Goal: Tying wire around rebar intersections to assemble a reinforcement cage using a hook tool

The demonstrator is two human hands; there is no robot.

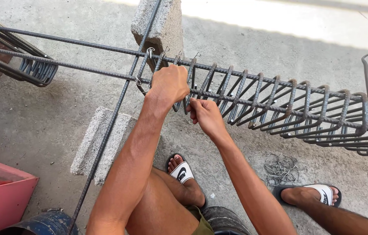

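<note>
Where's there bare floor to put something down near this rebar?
Bare concrete floor lies left of the lower block, and beyond the rebar cage at top right. It is crowded under the cage, by the wire ties, feet, left hand and right hand.

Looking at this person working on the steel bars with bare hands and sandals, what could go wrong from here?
1. Both the left hand and the right hand are bare among the steel loops and wire ties, so a sharp wire end might cut or pinch a finger.
2. The feet wear only open sandals, and loose wire scraps lie on the floor close by, so a scrap could prick a toe.
</note>
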